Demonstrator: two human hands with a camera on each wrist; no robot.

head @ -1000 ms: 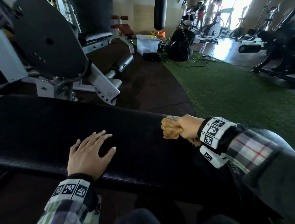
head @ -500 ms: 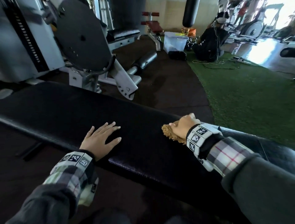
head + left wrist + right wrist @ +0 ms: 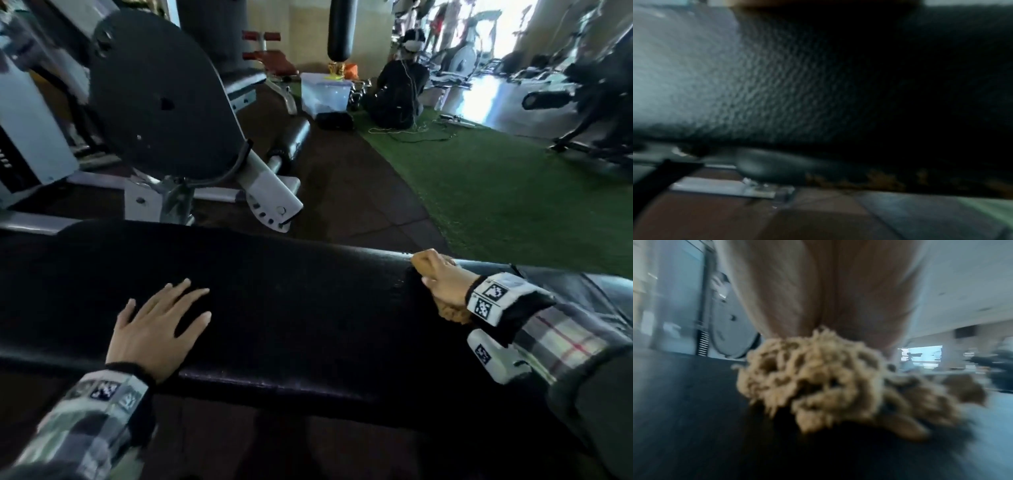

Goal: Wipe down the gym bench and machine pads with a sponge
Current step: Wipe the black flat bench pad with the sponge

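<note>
Sponge [image 3: 838,382] sits under the right hand [image 3: 445,282], fingers curled over its top and pressing it onto the bench pad [image 3: 291,301] near the far edge. It looks soft, light and ragged (likely crushes easily), so gripping from above across its bulk suits it best. The left hand [image 3: 154,329] lies spread flat on the pad, well apart.

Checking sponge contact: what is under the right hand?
A tan sponge lies under the right hand, resting on the black bench pad. The hand covers most of it in the head view.
</note>
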